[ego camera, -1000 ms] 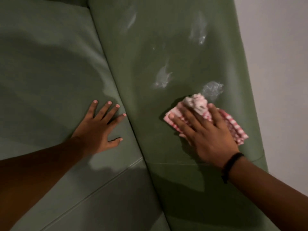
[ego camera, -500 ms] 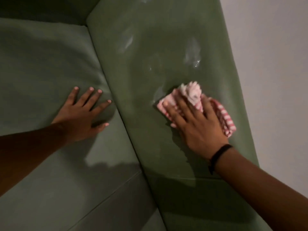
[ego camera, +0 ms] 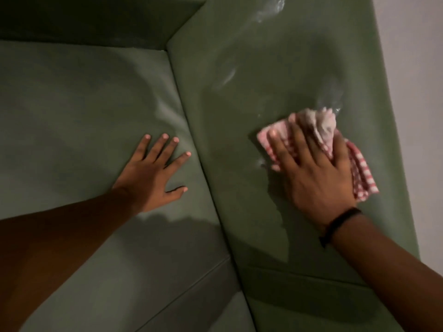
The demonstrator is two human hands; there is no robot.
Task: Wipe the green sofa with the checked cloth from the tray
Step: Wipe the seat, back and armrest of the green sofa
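The green sofa (ego camera: 79, 97) fills the view, its seat cushion at left and its wide flat armrest (ego camera: 275, 75) at right. My right hand (ego camera: 314, 173) presses the bunched red-and-white checked cloth (ego camera: 362, 173) flat on the armrest, fingers spread over it. Whitish wet streaks (ego camera: 332, 97) lie just beyond the cloth, and more streaks (ego camera: 268, 10) lie at the armrest's far end. My left hand (ego camera: 153, 173) rests flat on the seat cushion, fingers apart, holding nothing. The tray is out of view.
A pale wall (ego camera: 417, 92) runs along the armrest's right side. The sofa's backrest (ego camera: 96, 17) rises at the top left. A seam (ego camera: 191, 281) marks the seat's front edge near the bottom.
My right hand has slid the cloth farther along the armrest over the wet patches, and the smears it crossed are gone. My left hand stays flat on the seat.
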